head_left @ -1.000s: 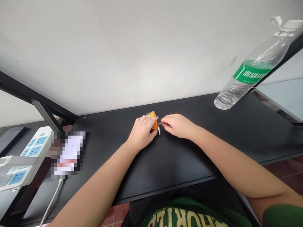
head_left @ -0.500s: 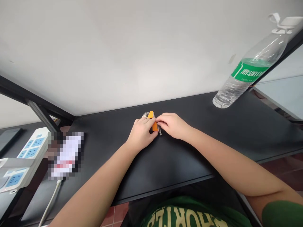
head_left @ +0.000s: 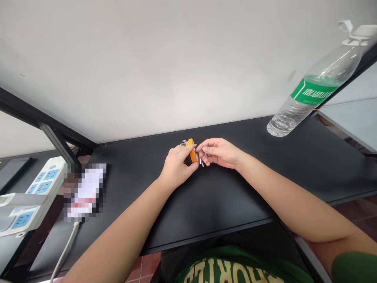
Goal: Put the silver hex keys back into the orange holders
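An orange hex key holder [head_left: 193, 156] rests on the black tabletop [head_left: 224, 196], with several silver hex keys [head_left: 201, 161] sticking out on both sides. My left hand [head_left: 176, 165] grips the holder, fingers over its top and thumb at its near end. On the holder's right side, my right hand [head_left: 222, 152] has thumb and index finger pinched at the short end of a hex key. The fingertips partly cover that key, and its far part is hidden by the holder and left hand.
A large water bottle [head_left: 315, 90] with a green label stands at the back right, near the pale wall [head_left: 165, 59]. Leftward lie a blurred-out phone-like object [head_left: 85, 192] with a white cable [head_left: 66, 247] and a white power strip [head_left: 38, 192].
My right hand has turned a little, and its lower fingers now curl under beside the keys. The left hand keeps its grip on the holder. The view has shifted slightly.
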`<state>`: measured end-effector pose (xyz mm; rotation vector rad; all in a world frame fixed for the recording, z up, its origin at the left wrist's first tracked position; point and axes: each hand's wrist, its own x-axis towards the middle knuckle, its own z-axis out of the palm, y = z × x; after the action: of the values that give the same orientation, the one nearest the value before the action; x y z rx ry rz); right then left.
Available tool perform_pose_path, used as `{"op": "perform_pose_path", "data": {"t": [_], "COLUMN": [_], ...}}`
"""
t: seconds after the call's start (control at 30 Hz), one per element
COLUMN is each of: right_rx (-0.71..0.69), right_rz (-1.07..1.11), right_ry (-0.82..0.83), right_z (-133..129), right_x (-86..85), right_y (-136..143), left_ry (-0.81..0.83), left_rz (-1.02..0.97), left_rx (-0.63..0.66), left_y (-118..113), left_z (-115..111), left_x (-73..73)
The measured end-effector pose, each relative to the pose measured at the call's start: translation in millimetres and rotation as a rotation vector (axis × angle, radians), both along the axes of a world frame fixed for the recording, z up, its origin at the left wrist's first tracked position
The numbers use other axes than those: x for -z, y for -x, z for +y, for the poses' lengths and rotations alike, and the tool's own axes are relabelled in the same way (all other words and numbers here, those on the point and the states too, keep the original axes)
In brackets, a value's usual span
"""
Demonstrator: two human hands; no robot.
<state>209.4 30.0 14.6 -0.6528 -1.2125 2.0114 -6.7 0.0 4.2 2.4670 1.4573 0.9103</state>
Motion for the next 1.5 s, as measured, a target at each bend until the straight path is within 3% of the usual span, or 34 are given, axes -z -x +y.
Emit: {"op": "perform_pose_path", "data": {"t": [0.2, 0.4, 0.53, 0.67, 0.73, 0.83, 1.0, 1.23, 1.37, 1.5], "right_rx": [0.112, 0.156, 0.255, 0.32, 0.295, 0.194, 0.024, -0.143, -0.105, 0.06], "right_rz": [-0.05, -0.289, -0.523, -0.733, -0.827, -0.994, -1.413, -1.585, -1.61, -1.388], "right_ry": [0.075, -0.094, -0.328, -0.734, -0.919, -1.058, -1.072, -1.016, -0.961, -0.946], "right_z": [-3.4, -4.2, -8.9, -16.1, -18.3, -17.1, -6.4, -7.8, -14.3, -16.4], "right_x": [8.4, 8.5, 6.9, 2.0, -2.6, -10.2, -15.7, -11.6, -13.5, -20.1], "right_y": [16.6, 15.9, 19.3, 22.5, 19.0, 5.1, -20.3, -10.0, -0.5, -1.1], "left_ry": [-0.129, -0.148, -0.136, -0.127, -0.109, -0.072, 0.011, 0.029, 0.065, 0.086], "left_rz": [0.083, 0.106, 0.105, 0.119, 0.138, 0.184, 0.225, 0.239, 0.248, 0.245], "left_rx": [0.025, 0.064, 0.056, 0.023, -0.008, -0.044, -0.046, -0.033, -0.023, -0.026], "left_y": [2.2, 0.3, 0.4, 0.5, 0.8, 1.5, 2.2, 2.7, 2.9, 2.1], "left_z": [2.8, 1.5, 1.1, 1.0, 1.1, 1.9, 4.0, 4.9, 6.1, 6.8], "left_x": [6.4, 6.4, 4.9, 4.0, 3.6, 3.0, 3.0, 4.4, 3.9, 3.3]}}
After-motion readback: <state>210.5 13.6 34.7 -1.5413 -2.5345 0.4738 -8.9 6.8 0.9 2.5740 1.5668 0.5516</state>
